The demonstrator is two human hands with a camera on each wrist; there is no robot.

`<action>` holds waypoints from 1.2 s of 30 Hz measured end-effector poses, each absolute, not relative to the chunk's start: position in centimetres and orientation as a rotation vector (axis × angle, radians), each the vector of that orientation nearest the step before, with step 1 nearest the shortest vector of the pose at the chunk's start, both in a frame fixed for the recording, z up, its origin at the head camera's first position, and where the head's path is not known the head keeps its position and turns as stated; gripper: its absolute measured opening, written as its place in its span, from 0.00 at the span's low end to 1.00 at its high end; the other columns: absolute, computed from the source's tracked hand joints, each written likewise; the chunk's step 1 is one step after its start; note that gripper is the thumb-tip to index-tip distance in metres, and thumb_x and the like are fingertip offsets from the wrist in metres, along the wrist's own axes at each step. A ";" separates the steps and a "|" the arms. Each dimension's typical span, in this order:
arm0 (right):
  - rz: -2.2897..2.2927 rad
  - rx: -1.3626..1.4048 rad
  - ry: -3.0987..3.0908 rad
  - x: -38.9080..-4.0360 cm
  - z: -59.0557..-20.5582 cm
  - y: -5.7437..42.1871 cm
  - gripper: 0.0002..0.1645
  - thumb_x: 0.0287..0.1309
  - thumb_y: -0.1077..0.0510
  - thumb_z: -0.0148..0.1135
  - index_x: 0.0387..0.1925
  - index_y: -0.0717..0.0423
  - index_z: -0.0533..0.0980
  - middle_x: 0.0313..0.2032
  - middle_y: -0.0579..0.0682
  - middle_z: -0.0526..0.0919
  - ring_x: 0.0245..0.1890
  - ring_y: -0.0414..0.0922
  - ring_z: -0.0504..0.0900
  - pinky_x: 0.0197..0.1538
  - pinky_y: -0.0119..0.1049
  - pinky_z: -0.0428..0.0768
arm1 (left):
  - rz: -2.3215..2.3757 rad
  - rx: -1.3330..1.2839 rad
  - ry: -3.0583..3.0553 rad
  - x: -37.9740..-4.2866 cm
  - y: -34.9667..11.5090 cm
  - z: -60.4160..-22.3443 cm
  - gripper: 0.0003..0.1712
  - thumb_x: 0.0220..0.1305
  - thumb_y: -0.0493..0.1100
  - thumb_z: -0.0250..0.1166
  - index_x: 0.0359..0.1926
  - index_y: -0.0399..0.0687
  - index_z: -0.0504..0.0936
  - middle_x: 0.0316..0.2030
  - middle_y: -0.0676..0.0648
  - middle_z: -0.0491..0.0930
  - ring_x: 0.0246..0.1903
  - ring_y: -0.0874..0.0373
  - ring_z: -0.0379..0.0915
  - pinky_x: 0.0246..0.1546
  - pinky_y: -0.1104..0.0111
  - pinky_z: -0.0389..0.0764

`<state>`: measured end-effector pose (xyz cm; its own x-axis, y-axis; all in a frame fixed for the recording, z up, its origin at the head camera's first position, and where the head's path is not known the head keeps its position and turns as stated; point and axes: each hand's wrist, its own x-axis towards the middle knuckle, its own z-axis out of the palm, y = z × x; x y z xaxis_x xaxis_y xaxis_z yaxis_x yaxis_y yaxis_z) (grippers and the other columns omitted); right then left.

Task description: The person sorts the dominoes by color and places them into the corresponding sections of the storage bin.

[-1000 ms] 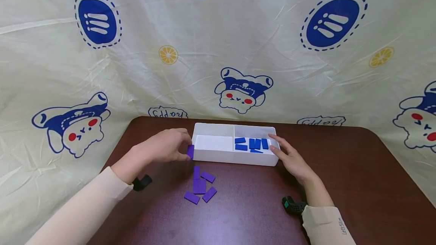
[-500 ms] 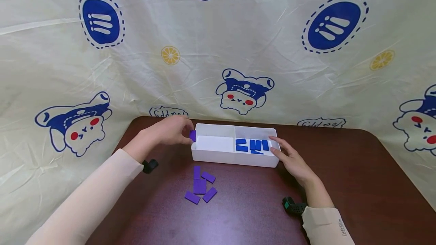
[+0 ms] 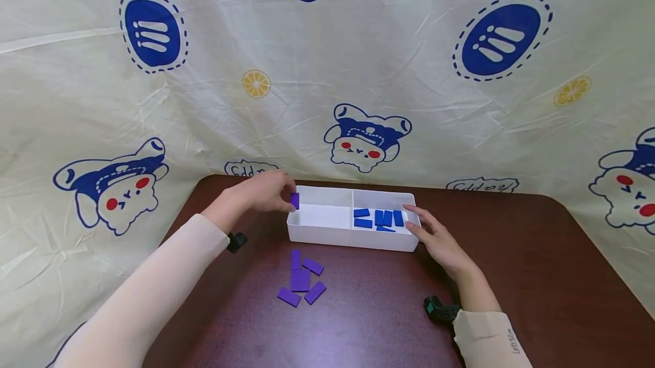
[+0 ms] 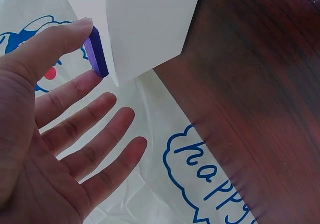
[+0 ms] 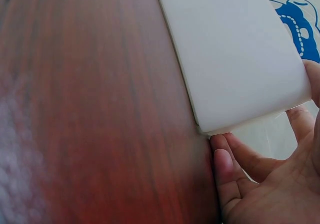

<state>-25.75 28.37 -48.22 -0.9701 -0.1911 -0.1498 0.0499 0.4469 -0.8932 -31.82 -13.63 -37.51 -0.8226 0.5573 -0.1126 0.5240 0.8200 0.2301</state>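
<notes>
Between thumb and index finger, my left hand [image 3: 262, 193] pinches a small purple rectangular tile [image 3: 295, 201]. It holds the tile at the left end of a white two-compartment box [image 3: 327, 235], just over the rim. In the left wrist view the tile [image 4: 97, 53] stands on edge beside the box wall [image 4: 145, 29], the other fingers spread. My right hand [image 3: 441, 240] rests at the box's right end, thumb and index fingertip on the rim, fingers fairly straight. Several blue tiles [image 3: 363, 223] lie in the right compartment; the left one shows a bare floor.
Several purple tiles [image 3: 299, 280] lie on the dark brown table [image 3: 368, 311] in front of the box. A pale printed cloth [image 3: 286, 129] hangs behind the table. Dark bands [image 3: 441, 310] sit at both wrists.
My left hand has lifted the purple tile from beside the box's front left corner, away and then rightward to the left rim. The right hand keeps its place on the box.
</notes>
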 end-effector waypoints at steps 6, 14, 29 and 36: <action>-1.542 -0.121 2.470 -25.8 -48.3 28.3 0.38 0.75 0.35 0.53 0.80 0.33 0.57 0.84 0.57 0.43 0.81 0.68 0.43 0.71 0.80 0.48 | 0.271 0.825 2.819 -32.6 -13.3 -37.9 0.26 0.63 0.54 0.75 0.56 0.44 0.85 0.57 0.43 0.81 0.58 0.47 0.76 0.64 0.54 0.76; -1.545 -0.134 2.468 -25.9 -48.3 28.4 0.38 0.75 0.36 0.53 0.81 0.33 0.56 0.83 0.58 0.43 0.80 0.69 0.44 0.71 0.80 0.49 | 0.264 0.838 2.814 -33.4 -12.7 -38.0 0.25 0.63 0.54 0.75 0.54 0.43 0.86 0.51 0.44 0.83 0.52 0.50 0.78 0.58 0.56 0.79; -1.560 -0.109 2.454 -25.7 -48.3 28.3 0.37 0.76 0.37 0.53 0.80 0.32 0.57 0.83 0.58 0.44 0.80 0.67 0.46 0.72 0.79 0.48 | 0.253 0.757 2.793 -34.3 -11.5 -39.4 0.24 0.62 0.54 0.76 0.54 0.47 0.87 0.57 0.43 0.81 0.55 0.50 0.76 0.63 0.56 0.77; -1.566 -0.114 2.456 -25.7 -48.3 28.4 0.37 0.76 0.37 0.53 0.80 0.33 0.56 0.83 0.58 0.44 0.81 0.68 0.44 0.71 0.80 0.48 | 0.166 0.704 2.770 -34.4 -10.8 -39.8 0.23 0.60 0.56 0.76 0.53 0.50 0.87 0.44 0.48 0.84 0.44 0.53 0.75 0.53 0.57 0.79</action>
